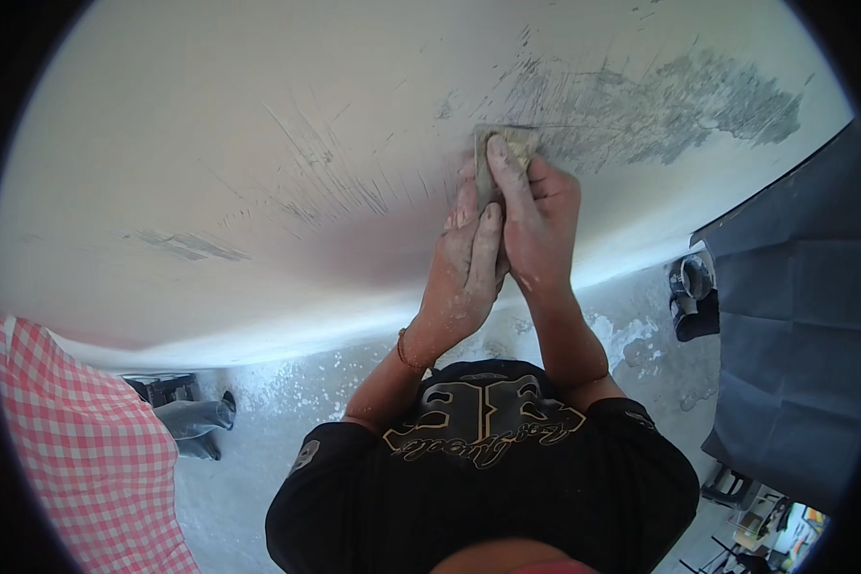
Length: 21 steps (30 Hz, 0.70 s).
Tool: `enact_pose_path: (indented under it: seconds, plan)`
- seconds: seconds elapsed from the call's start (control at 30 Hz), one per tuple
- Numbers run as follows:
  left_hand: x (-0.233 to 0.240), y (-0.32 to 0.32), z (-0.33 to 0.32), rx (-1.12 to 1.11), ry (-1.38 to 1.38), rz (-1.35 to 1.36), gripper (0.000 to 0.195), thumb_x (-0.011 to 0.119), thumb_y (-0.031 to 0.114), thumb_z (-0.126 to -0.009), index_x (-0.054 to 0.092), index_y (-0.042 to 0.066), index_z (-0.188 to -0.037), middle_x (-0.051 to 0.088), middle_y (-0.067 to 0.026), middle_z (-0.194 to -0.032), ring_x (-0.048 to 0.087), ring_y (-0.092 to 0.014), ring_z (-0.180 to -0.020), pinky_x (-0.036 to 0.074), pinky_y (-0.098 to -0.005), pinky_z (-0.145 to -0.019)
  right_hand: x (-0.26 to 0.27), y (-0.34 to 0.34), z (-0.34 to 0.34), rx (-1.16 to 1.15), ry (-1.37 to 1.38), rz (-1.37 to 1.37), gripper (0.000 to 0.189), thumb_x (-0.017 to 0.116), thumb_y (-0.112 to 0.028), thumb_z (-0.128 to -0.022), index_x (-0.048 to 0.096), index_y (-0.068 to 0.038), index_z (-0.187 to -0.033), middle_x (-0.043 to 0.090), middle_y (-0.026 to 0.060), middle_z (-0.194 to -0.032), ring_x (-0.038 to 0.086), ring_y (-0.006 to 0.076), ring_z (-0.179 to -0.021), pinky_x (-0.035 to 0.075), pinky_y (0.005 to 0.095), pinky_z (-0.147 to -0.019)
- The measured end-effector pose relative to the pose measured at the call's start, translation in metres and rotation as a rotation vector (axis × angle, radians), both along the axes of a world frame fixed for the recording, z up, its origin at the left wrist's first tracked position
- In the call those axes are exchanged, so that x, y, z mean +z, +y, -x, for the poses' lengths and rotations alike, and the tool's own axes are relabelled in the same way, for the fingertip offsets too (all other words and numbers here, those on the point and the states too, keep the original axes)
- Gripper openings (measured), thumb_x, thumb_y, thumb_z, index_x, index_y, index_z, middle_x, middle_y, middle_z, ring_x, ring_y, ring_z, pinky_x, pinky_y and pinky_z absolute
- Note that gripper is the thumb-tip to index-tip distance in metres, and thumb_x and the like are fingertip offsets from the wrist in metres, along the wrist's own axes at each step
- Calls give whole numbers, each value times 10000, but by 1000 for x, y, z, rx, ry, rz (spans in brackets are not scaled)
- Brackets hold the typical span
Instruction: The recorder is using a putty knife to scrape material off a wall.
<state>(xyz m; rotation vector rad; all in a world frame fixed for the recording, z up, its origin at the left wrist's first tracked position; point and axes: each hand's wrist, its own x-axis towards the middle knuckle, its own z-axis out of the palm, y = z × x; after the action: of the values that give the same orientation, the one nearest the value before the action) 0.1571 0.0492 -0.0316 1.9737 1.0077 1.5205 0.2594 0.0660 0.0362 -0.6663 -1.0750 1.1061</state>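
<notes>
Both hands are raised together against a pale, curved, smooth surface (186, 143) that fills the upper view. A small flat abrasive piece (522, 143), worn and dusty, lies against this surface, pinched by my right hand (538, 208) with the thumb on top. Close beside it, my left hand (470, 265) has its fingertips at the lower edge of the same piece; the undersides of the fingers are hidden. White dust coats the fingers of both hands. Grey scuffed patches (732, 100) spread to the right of the hands, and thin dark scratches (330, 165) run to the left.
Pink-and-white checked cloth (100, 459) hangs at lower left, near dark footwear or legs (194, 423). A dark creased sheet (789, 344) hangs at right, beside a bucket (694, 276) on the speckled concrete floor (273, 488). A dark stool (732, 488) stands at lower right.
</notes>
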Motion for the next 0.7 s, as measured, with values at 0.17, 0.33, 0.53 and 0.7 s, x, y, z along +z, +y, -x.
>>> enact_pose_path:
  seconds: [0.17, 0.33, 0.53, 0.7]
  plan:
    - [27, -17, 5, -205, -115, 370, 342, 365, 212, -1077, 461, -84, -1219, 524, -106, -756, 511, -171, -668, 444, -321, -629, 11, -7, -3, -75, -42, -59, 240, 584, -157, -1022, 699, 41, -951, 703, 60, -799, 616, 60, -678, 499, 219, -606]
    - [49, -34, 4, -429, -246, 711, 312, 406, 206, -1070, 439, -68, -1215, 534, -114, -732, 535, -197, -652, 465, -361, -629, -20, -28, -23, -47, -71, 35, 306, 500, -194, -1062, 683, 51, -1058, 696, 58, -815, 609, 63, -737, 498, 227, -681]
    - [-3, -53, -29, -104, -288, 380, 323, 431, 327, -1066, 495, 34, -948, 443, 5, -565, 428, -105, -405, 340, -242, -377, -12, -43, -31, 92, -135, -107, 453, 361, -279, -1095, 552, 87, -1281, 561, 17, -760, 557, 102, -747, 495, 271, -727]
    - [16, -53, 4, -873, -706, 984, 469, 329, 403, -1066, 324, 116, -695, 305, 12, -510, 326, -106, -343, 308, -255, -304, -30, -43, -28, 37, -187, -78, 250, 553, -140, -1029, 605, 57, -1174, 599, 27, -787, 588, 81, -792, 499, 265, -728]
